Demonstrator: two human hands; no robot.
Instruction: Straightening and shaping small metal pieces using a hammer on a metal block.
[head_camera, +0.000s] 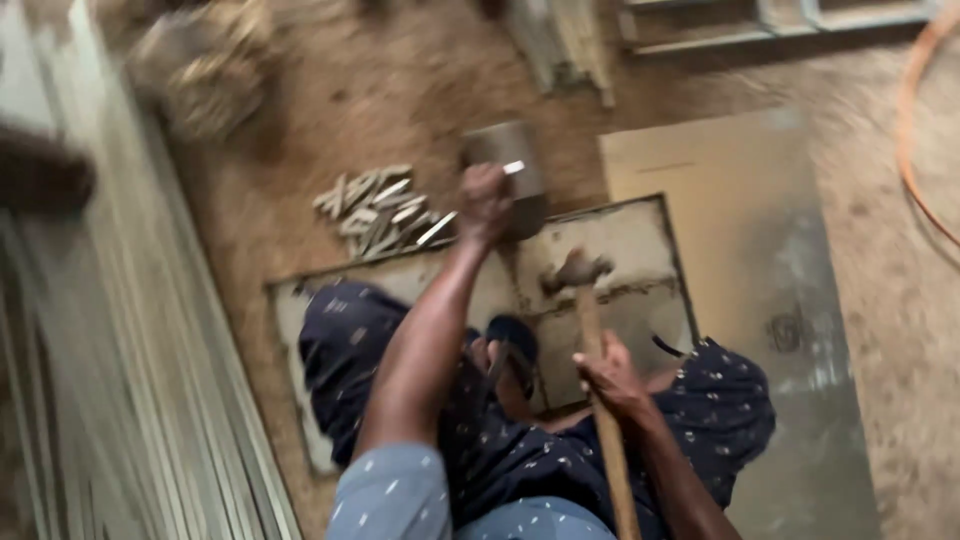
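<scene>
My left hand is stretched forward and closed on a short light metal piece, held against a grey metal block standing on the ground. My right hand grips the wooden handle of a hammer, whose dark head hovers over a flat, worn metal plate. I sit low with my knees apart, in dark dotted trousers, a sandalled foot between them. The picture is blurred by motion.
A heap of several short light metal pieces lies on the dirt floor left of the block. Long pale strips are stacked along the left. A tan board lies to the right, an orange hose at the far right.
</scene>
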